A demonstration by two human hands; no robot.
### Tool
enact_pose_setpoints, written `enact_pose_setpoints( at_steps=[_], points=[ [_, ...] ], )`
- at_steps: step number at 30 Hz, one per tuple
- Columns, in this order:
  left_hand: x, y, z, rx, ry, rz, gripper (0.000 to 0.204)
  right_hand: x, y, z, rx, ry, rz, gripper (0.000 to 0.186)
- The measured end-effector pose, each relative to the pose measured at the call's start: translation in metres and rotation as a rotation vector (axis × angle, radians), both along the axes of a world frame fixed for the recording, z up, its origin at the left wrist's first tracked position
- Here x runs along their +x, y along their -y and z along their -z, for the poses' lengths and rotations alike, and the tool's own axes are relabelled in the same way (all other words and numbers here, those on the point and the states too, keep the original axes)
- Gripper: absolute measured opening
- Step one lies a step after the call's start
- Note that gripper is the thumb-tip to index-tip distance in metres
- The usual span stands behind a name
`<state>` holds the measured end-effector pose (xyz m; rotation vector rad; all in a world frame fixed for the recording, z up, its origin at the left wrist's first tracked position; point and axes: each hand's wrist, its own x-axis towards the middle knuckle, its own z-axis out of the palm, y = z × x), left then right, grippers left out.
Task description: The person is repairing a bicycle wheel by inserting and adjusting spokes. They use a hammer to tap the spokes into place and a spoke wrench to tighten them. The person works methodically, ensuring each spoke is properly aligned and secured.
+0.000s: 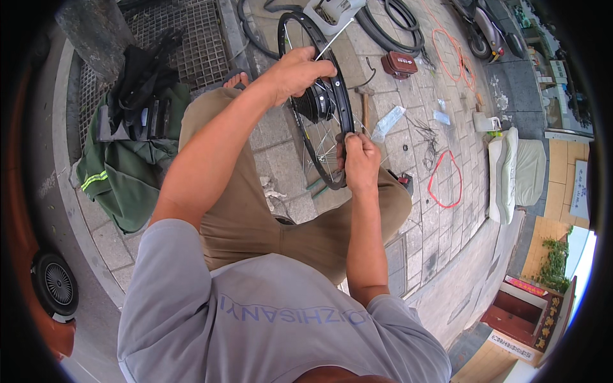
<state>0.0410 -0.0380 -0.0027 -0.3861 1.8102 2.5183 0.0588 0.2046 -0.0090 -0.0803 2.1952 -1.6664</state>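
A black bicycle wheel rim (345,110) with a large dark hub (313,105) and several thin spokes stands tilted in front of my knees. My left hand (297,73) is closed at the rim's upper part. From its fingers a thin silver rod (335,39) sticks up and to the right; its lower end is hidden by the hand. Lower on the same rim, my right hand (361,159) is wrapped around it, thumb on top. Some spokes fan out between hub and rim, partly behind my hands.
Beyond the wheel lie black tyres (397,46), a dark red box (400,64), a hammer (364,105), a plastic bag (387,122), loose spokes (428,137) and a red loop (445,179). A tree trunk (96,35) and green jacket (131,185) are at left.
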Motion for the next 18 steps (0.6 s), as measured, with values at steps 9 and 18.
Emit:
enact_pose_setpoints(
  at_steps=[9, 18],
  points=[
    [-0.002, -0.010, 0.002, -0.281, -0.079, -0.080, 0.047, 0.000, 0.003, -0.002, -0.011, 0.012, 0.005, 0.029],
    [-0.007, -0.016, 0.006, -0.306, -0.087, -0.101, 0.039, -0.002, 0.004, -0.001, 0.003, 0.009, 0.011, 0.029]
  ],
)
